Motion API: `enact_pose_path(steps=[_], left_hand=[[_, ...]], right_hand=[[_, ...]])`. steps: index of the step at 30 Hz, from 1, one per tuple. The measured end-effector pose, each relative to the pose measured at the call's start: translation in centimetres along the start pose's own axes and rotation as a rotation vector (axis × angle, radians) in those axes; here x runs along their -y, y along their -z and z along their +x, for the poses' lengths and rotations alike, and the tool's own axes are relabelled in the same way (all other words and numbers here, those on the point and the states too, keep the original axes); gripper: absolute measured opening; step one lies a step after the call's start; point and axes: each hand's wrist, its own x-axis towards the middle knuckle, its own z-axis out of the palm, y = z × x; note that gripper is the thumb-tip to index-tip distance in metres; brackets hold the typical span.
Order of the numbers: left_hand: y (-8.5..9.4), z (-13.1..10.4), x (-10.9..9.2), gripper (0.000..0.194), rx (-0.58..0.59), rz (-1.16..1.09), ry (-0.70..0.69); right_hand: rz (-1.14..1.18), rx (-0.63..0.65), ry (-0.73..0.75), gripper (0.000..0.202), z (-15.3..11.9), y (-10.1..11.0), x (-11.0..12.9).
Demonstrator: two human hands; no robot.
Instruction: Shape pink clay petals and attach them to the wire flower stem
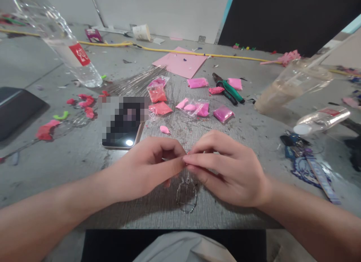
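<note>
My left hand (pixel 152 168) and my right hand (pixel 228 168) meet fingertip to fingertip just above the table's near edge. Both are closed in a pinch on the upper end of a thin twisted wire (pixel 187 209), whose rounded loop shows below the fingers. A trace of pink or red shows between the fingertips, too covered to make out. Just beyond the hands lies a small lump of pink clay (pixel 164 130). A phone (pixel 121 141) lies flat beyond my left hand, its screen partly blurred out.
Bags of pink clay (pixel 193 107) lie mid-table near green-handled pliers (pixel 231 90) and a bundle of wires (pixel 135 81). A water bottle (pixel 73 55) stands left; a drink cup (pixel 282 87) stands right. Keys (pixel 299 145) lie beside my right forearm. Red clay-covered wire pieces (pixel 46 130) lie left.
</note>
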Motion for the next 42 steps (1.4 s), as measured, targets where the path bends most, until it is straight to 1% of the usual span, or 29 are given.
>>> enact_pose_path(steps=[4,7,10,14,17,18,20,22,23,24,26,28,30,33,35,36,38,40,42], left_hand=[[0.0,0.0,0.0,0.023,-0.001,-0.022,-0.006],[-0.1,-0.1,-0.1,0.015,-0.030,0.049,-0.024],[-0.2,-0.1,-0.2,0.012,-0.083,0.184,-0.102],[-0.2,0.0,-0.4,0.015,-0.121,0.297,-0.213],[-0.2,0.2,-0.3,0.016,-0.125,0.362,-0.269],[-0.2,0.2,-0.3,0.017,-0.127,0.386,-0.284],[-0.1,0.2,-0.2,0.017,-0.131,0.427,-0.309],[0.0,0.2,0.0,0.017,-0.142,0.466,-0.337],[0.0,0.2,0.0,0.017,-0.148,0.485,-0.358],[0.1,0.1,0.1,0.016,-0.151,0.501,-0.383],[0.1,0.0,0.1,0.015,-0.155,0.522,-0.428],[0.2,0.1,0.0,0.017,-0.165,0.534,-0.444],[0.2,0.2,0.0,0.020,-0.181,0.539,-0.441],[0.7,0.8,0.1,0.021,-0.192,0.575,-0.426],[1.4,1.3,0.4,0.019,-0.203,0.664,-0.417],[1.9,1.5,0.5,0.017,-0.221,0.724,-0.417],[2.8,1.9,0.9,0.021,-0.239,0.860,-0.413],[3.5,2.2,1.3,0.025,-0.209,0.963,-0.397],[3.8,2.3,1.6,0.028,-0.173,1.015,-0.390]], right_hand=[[0.004,0.007,0.002,0.014,0.1,0.1,0.1],[0.019,0.010,-0.013,0.013,0.2,0.0,0.0],[0.072,0.024,-0.055,0.011,0.4,0.0,0.0],[0.188,0.049,-0.192,0.008,0.5,0.3,0.2],[0.305,0.083,-0.355,0.005,0.4,0.5,0.4],[0.358,0.108,-0.441,0.005,0.4,0.5,0.4],[0.498,0.163,-0.661,0.012,0.4,0.6,0.4],[0.690,0.206,-0.879,0.020,0.5,0.7,0.3],[0.802,0.227,-0.961,0.023,0.5,0.7,0.2],[0.913,0.249,-1.021,0.026,0.5,0.8,0.1],[1.102,0.293,-1.072,0.028,0.6,1.0,-0.1],[1.208,0.285,-1.062,0.028,0.6,1.2,-0.4],[1.230,0.224,-1.017,0.027,0.7,1.3,-0.7],[1.176,0.146,-0.933,0.028,0.7,1.1,-1.2],[1.063,0.113,-0.858,0.030,0.6,0.9,-1.6],[0.955,0.094,-0.810,0.030,0.5,0.8,-1.9],[0.620,0.061,-0.665,0.027,0.3,0.6,-2.4],[0.221,0.055,-0.471,0.023,0.1,0.6,-3.1],[-0.064,0.054,-0.283,0.024,-0.2,0.6,-3.7]])
